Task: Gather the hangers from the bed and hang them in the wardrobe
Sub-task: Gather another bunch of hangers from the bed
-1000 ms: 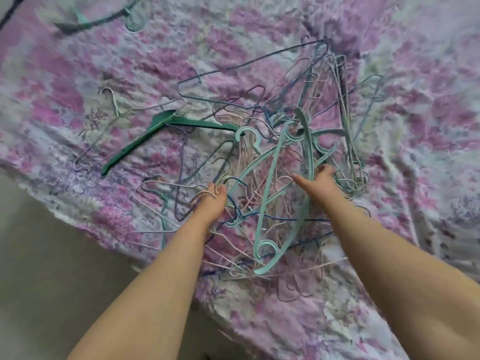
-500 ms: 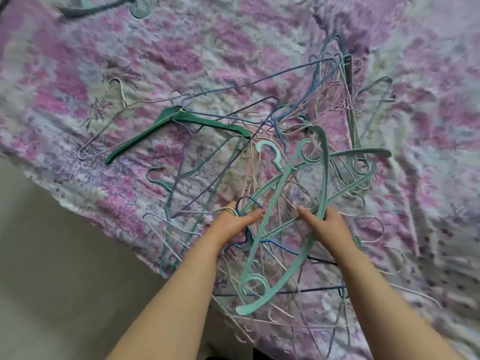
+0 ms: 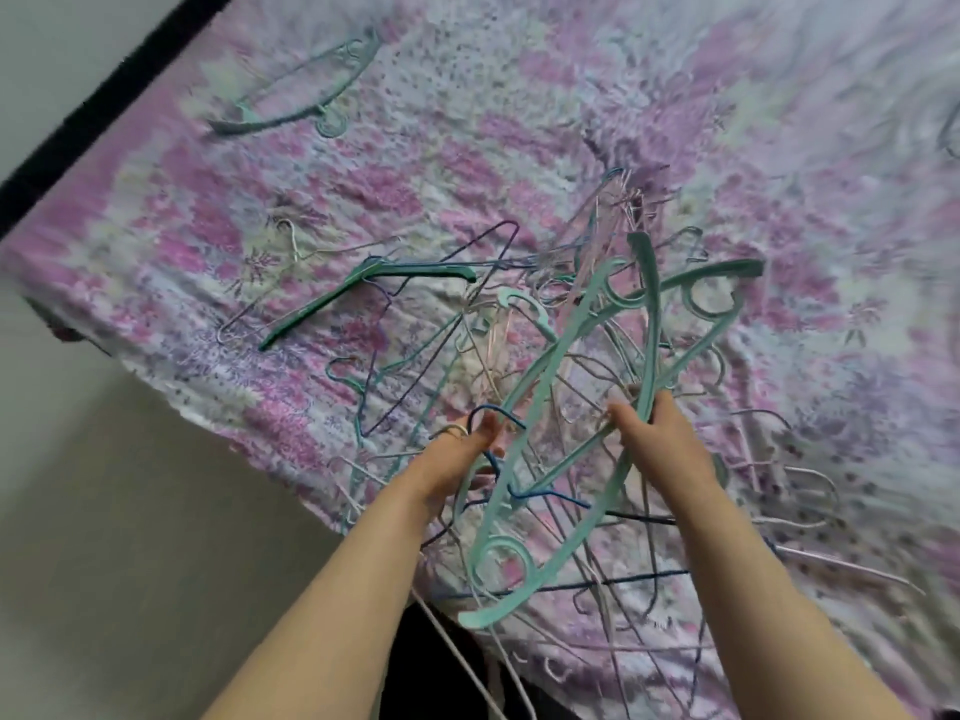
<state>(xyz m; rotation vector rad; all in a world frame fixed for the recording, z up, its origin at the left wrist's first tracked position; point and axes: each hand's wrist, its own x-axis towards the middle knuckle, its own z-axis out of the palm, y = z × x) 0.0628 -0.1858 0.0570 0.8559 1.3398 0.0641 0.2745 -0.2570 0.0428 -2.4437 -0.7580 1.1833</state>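
Left hand (image 3: 457,454) grips dark blue wire hanger (image 3: 511,491) near hook. Right hand (image 3: 660,439) clenched round light teal plastic hangers (image 3: 545,387) — part of tangled hanger pile (image 3: 597,366) at near edge of floral bedsheet (image 3: 519,122). Dark green hanger (image 3: 363,298) lies left of pile; lone teal hanger (image 3: 301,88) well apart, far left.

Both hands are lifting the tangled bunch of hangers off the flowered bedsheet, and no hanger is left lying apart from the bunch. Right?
Not quite. The head view shows a light teal hanger lying alone near the far edge of the bedsheet, apart from the tangled bunch that the left hand and right hand grip.
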